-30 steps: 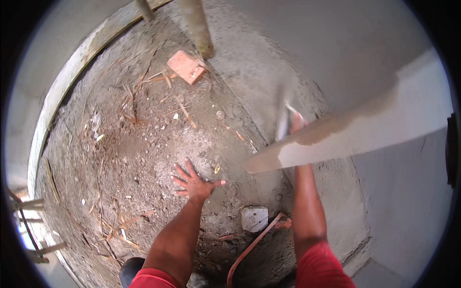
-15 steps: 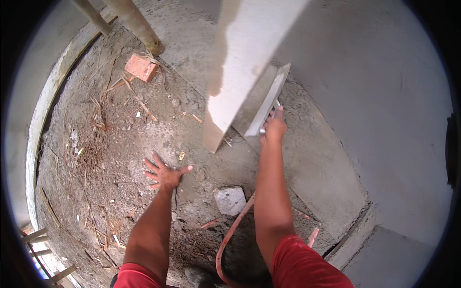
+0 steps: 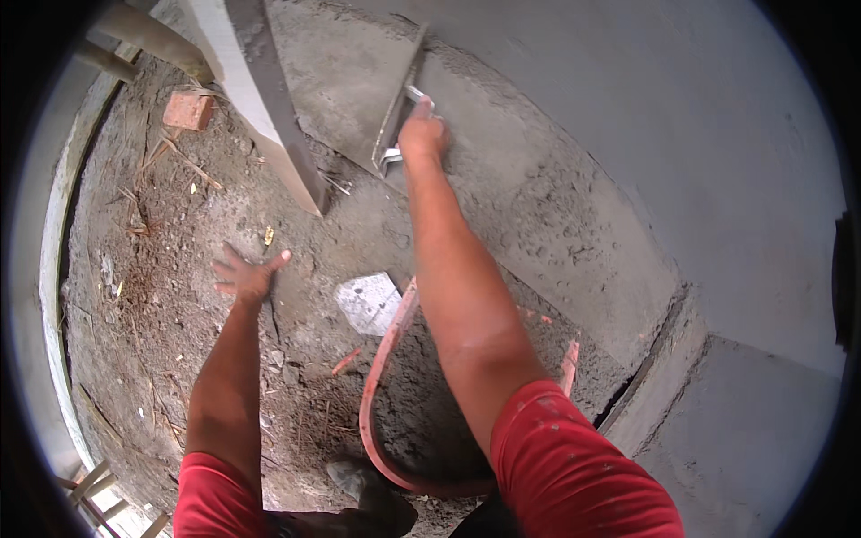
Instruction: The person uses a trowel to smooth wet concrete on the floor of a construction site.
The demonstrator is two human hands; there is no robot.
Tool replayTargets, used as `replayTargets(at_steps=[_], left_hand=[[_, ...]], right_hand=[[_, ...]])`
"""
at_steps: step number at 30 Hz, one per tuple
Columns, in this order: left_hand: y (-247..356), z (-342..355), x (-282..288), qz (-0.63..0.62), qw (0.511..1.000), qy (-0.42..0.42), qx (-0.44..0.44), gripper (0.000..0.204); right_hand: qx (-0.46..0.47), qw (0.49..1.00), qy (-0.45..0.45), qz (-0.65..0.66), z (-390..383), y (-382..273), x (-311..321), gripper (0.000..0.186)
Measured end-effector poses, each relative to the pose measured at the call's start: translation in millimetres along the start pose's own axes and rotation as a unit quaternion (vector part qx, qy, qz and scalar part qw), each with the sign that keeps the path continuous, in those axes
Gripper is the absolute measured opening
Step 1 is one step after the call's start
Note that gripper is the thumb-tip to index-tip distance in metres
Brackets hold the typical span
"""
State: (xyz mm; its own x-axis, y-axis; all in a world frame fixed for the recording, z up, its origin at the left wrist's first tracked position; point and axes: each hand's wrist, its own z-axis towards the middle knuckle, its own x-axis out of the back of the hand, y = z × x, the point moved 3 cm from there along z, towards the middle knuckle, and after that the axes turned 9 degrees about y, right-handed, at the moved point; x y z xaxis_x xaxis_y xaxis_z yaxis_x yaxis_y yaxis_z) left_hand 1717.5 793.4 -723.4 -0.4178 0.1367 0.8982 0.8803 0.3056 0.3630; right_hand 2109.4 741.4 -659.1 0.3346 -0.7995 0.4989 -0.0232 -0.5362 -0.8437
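My right hand is closed round the handle of a long-bladed plastering trowel. The blade stands nearly edge-on to me, over the strip of rough grey mortar along the foot of the wall. Whether it touches the mortar I cannot tell. My left hand is open on the dirt floor, fingers spread and thumb out, holding nothing. Just beyond it lies a small yellowish scrap.
A pale flat-sided post rises left of the trowel, with a red brick beside it. A whitish block and a pink hose lie between my arms. Smooth grey plaster spans the right. Straw litters the left floor.
The view has shifted. My right hand has carried the trowel farther out and turned its blade, now seen nearly edge-on. My left hand keeps its place by the yellowish scrap.
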Motion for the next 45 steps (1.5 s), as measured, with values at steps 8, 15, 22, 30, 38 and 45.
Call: replayTargets(at_steps=[8,15,22,30,38,45], left_hand=[[1,-11,-4,-0.01,1.0,0.02,-0.017,0.139],[-27,-64,15,0.006,0.99,0.13,-0.062,0.106],[-84,-296,20,-0.266,0.952,-0.146,-0.031,0.053],[-93,-322,32,-0.176,0.969,-0.086,-0.151,0.058],[-87,-321,25,-0.142,0.978,-0.083,-0.127,0.055],[-99,-321,19,-0.17,0.97,-0.037,-0.17,0.049]], right_hand=[[-0.125,0.964,0.221,0.077,-58,144,178,0.077],[0.066,0.997,-0.012,-0.026,-92,68,312,0.051],[0.361,0.832,0.033,-0.42,67,78,399,0.039],[0.408,0.758,-0.17,-0.48,-6,124,336,0.043],[0.438,0.79,-0.294,-0.312,-126,183,384,0.044],[0.352,0.793,-0.309,-0.39,-163,220,423,0.045]])
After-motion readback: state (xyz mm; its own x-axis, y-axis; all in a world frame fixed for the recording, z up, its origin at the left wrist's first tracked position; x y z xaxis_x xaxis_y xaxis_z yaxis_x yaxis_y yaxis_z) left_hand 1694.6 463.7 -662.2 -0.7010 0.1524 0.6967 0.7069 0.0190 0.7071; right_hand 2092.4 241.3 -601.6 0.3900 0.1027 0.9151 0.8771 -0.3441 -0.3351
